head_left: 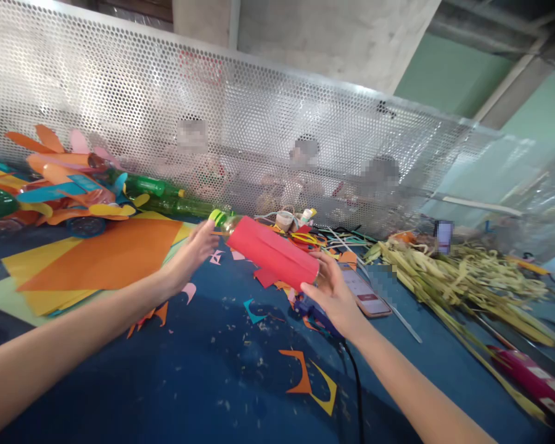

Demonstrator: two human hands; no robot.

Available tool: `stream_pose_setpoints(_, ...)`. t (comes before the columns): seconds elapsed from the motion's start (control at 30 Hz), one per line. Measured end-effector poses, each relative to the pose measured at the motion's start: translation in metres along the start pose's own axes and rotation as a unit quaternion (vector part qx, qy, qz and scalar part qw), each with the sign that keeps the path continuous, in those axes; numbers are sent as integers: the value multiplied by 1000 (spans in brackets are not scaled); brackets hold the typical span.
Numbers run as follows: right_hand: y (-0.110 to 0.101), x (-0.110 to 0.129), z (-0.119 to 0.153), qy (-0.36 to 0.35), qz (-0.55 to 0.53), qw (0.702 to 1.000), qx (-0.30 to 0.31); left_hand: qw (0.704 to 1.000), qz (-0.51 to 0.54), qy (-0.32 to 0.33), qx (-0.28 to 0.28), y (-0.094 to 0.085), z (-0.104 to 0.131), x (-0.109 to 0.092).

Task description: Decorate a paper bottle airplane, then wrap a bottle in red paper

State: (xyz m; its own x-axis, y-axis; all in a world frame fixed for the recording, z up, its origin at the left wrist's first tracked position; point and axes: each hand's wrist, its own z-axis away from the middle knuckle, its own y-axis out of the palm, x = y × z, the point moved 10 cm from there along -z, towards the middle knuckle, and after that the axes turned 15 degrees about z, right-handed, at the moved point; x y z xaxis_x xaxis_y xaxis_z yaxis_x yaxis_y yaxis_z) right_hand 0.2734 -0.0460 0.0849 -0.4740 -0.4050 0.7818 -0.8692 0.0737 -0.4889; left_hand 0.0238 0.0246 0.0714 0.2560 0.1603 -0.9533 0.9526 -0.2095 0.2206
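Note:
A plastic bottle [272, 250] wrapped in red paper is held in the air above the blue table, tilted, its lime-green cap to the left. My right hand [333, 290] grips the bottle's base, thumb below and fingers behind. At the other end my left hand [197, 246] has its fingertips at the cap; part of this grip is blurred. Beneath my right hand lies a blue glue gun [317, 314] with a black cord. Paper scraps are strewn below the bottle, among them an orange cutout [300, 373] and a teal one [253, 312].
Orange and yellow paper sheets [106, 253] lie at left, before bottle-and-paper planes [74, 185]. A phone [365, 293] and dried plant strips [462, 277] are on the right. A perforated metal panel [259, 117] runs along the back, with people blurred behind it.

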Motion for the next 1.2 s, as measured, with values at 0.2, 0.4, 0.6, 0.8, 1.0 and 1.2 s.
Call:
stream_pose_setpoints(0.2,36,-3,22,47,-60,997,14,956,214,-109,172,71,37,38)
stream_pose_setpoints(0.4,74,6,43,79,-91,986,119,950,255,-160,88,69,51,43)
stream_pose_setpoints(0.6,94,5,53,148,-155,962,168,942,224,-205,144,78,62,57)
stream_pose_setpoints(0.8,98,-1,56,172,-168,957,165,947,220,-183,149,83,66,50)
stream_pose_setpoints(1.0,98,1,58,155,-167,962,153,969,186,-140,85,74,62,43)
stream_pose_setpoints(1.2,98,2,55,155,-167,964,137,978,147,-124,78,74,64,40)
